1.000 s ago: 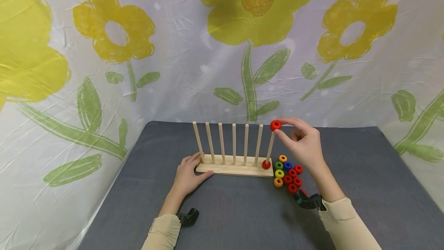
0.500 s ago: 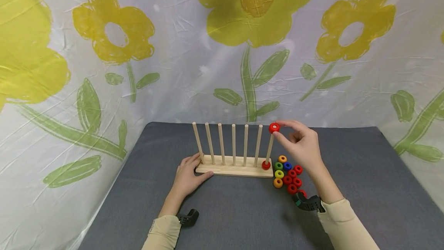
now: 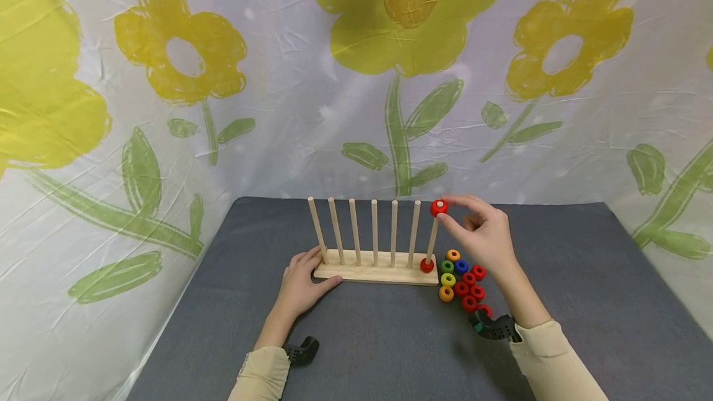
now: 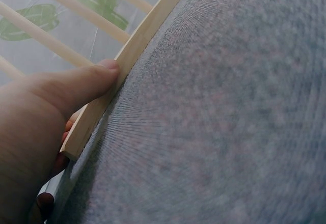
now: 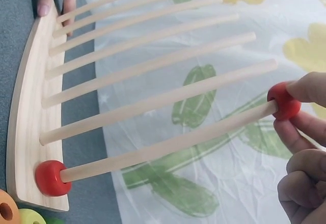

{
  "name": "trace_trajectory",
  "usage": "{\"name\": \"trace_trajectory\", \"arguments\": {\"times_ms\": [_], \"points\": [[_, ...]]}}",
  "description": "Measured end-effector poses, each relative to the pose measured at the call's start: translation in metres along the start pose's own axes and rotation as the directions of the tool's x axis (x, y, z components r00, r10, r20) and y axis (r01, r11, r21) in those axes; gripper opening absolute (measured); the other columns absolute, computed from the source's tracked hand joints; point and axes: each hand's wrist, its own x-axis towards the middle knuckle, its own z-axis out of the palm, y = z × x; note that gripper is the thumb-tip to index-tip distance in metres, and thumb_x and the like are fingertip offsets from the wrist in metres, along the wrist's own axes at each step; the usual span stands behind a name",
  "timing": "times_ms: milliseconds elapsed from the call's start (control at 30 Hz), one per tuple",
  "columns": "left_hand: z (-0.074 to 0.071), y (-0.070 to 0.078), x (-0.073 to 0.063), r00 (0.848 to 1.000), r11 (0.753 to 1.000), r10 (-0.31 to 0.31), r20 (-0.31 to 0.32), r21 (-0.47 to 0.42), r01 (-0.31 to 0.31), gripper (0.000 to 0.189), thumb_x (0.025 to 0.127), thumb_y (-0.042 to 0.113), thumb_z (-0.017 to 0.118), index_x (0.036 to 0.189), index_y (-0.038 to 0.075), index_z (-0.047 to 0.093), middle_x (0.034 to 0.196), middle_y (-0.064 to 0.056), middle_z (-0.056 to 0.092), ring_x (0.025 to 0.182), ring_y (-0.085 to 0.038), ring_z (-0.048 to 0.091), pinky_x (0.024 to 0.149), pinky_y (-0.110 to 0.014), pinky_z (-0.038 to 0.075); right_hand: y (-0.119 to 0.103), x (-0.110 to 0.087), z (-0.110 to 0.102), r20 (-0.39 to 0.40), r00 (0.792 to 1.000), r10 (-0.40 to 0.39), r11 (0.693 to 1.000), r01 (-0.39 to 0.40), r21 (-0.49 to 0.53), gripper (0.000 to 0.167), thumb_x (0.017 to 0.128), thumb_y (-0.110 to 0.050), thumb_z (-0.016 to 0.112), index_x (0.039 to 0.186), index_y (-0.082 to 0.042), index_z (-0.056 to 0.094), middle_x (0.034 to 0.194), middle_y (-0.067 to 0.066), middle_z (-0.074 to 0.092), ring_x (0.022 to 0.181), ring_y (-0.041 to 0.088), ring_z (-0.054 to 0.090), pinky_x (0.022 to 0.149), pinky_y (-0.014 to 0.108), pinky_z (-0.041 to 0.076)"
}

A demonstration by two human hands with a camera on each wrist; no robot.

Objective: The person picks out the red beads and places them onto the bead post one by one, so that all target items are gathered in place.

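Observation:
A wooden peg rack (image 3: pixel 373 275) with several upright pegs stands on the grey cloth. My left hand (image 3: pixel 301 282) grips its left end; in the left wrist view the thumb (image 4: pixel 94 83) lies along the base's front edge and the other fingers are mostly hidden behind. My right hand (image 3: pixel 492 240) pinches a red bead (image 5: pixel 286 101) between thumb and fingers at the top of the rightmost peg. The peg's tip shows through the hole. Another red bead (image 5: pixel 53 178) sits at the foot of that same peg.
Right of the rack lie several loose beads: orange (image 3: pixel 446 294), yellow (image 3: pixel 448 280), green (image 3: pixel 447 267), blue (image 3: pixel 461 266) and a cluster of red (image 3: pixel 469 304). A flower-printed cloth (image 3: pixel 289 98) hangs behind the table.
The red bead in my right hand has come down from above onto the tip of the rightmost peg, which now pokes through it. My left hand keeps its grip on the rack.

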Motion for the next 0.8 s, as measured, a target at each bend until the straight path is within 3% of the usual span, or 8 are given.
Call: {"name": "trace_trajectory", "arguments": {"times_ms": [200, 333, 433, 633, 800], "points": [[-0.001, 0.001, 0.000, 1.000, 1.000, 0.000, -0.002, 0.001, 0.000, 0.072, 0.092, 0.047, 0.082, 0.150, 0.010, 0.062, 0.165, -0.014, 0.046, 0.149, -0.044, 0.038, 0.114, -0.071, 0.032, 0.013, 0.000, 0.002, 0.008, 1.000, 0.014, 1.000, -0.014, -0.003, 0.027, 0.091, 0.001, 0.082, 0.118, 0.000, 0.079, 0.050, 0.005, 0.032, 0.043, -0.008, 0.021, 0.043, 0.024, 0.021], [-0.001, 0.001, 0.000, 1.000, 1.000, -0.002, -0.001, 0.001, 0.002, 0.071, 0.093, 0.047, 0.082, 0.150, 0.010, 0.063, 0.165, -0.014, 0.046, 0.149, -0.044, 0.039, 0.114, -0.071, 0.032, 0.031, 0.000, 0.004, 0.009, 1.000, 0.014, 1.000, -0.014, 0.004, 0.030, 0.091, -0.002, 0.082, 0.121, -0.005, 0.079, 0.063, 0.002, 0.047, 0.042, -0.004, 0.022, 0.042, 0.025, 0.022], [-0.001, 0.000, -0.001, 1.000, 1.000, -0.004, 0.002, 0.002, 0.004, 0.069, 0.092, 0.047, 0.082, 0.148, 0.010, 0.064, 0.165, -0.014, 0.046, 0.149, -0.044, 0.039, 0.113, -0.071, 0.032, 0.032, -0.001, 0.004, 0.010, 1.000, 0.012, 1.000, -0.012, 0.011, 0.030, 0.092, -0.001, 0.082, 0.122, -0.005, 0.079, 0.074, 0.000, 0.053, 0.041, -0.003, 0.022, 0.041, 0.025, 0.023], [0.001, -0.001, -0.003, 1.000, 1.000, -0.012, 0.009, -0.006, 0.012, 0.074, 0.092, 0.047, 0.082, 0.152, 0.009, 0.060, 0.165, -0.013, 0.046, 0.150, -0.043, 0.038, 0.114, -0.070, 0.032, 0.036, -0.002, 0.004, 0.024, 1.000, 0.001, 1.000, -0.002, 0.025, 0.031, 0.092, -0.006, 0.083, 0.123, -0.010, 0.079, 0.072, -0.005, 0.053, 0.039, 0.003, 0.024, 0.041, 0.026, 0.024], [-0.001, 0.000, 0.000, 1.000, 1.000, -0.007, 0.012, -0.002, 0.007, 0.072, 0.092, 0.047, 0.082, 0.150, 0.009, 0.062, 0.166, -0.013, 0.045, 0.150, -0.043, 0.038, 0.114, -0.069, 0.032, 0.036, 0.000, 0.003, 0.020, 1.000, -0.006, 0.999, 0.005, 0.042, 0.029, 0.094, -0.007, 0.082, 0.123, -0.012, 0.080, 0.087, -0.012, 0.065, 0.038, 0.007, 0.025, 0.040, 0.026, 0.025]]}}
